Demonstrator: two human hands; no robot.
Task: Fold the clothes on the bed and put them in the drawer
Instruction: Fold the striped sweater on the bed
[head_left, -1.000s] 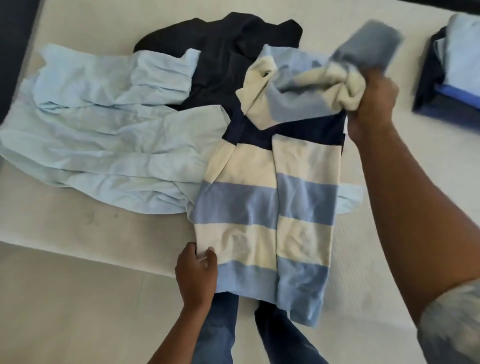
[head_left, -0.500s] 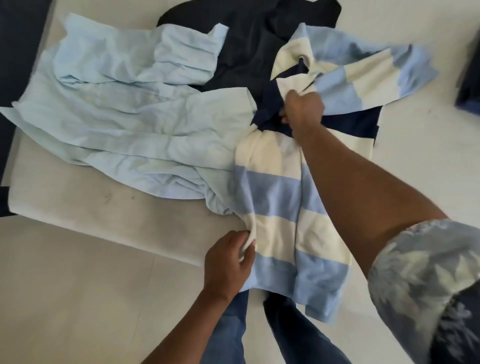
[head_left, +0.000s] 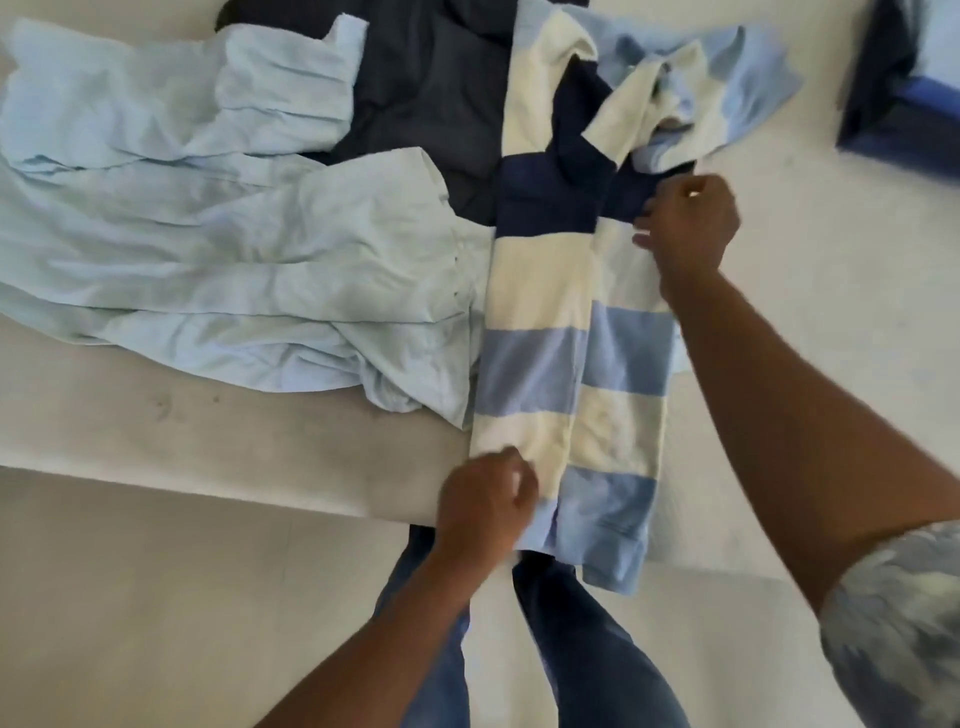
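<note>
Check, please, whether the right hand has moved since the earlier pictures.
Yes. Against the dark garment, which lies still, the right hand has come toward the person, from the raised sleeve of the striped shirt down to its right edge.

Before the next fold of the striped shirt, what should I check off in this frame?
1. Left hand grips the cream, blue and navy striped knit shirt near its hem: ok.
2. Right hand grips it by the navy band: ok.
3. Sleeve laid flat: not ok, bunched at the top.
4. Clear of the crumpled pale blue shirt: not ok, edges overlap.
5. Hem on the white mattress: not ok, it overhangs.
</note>
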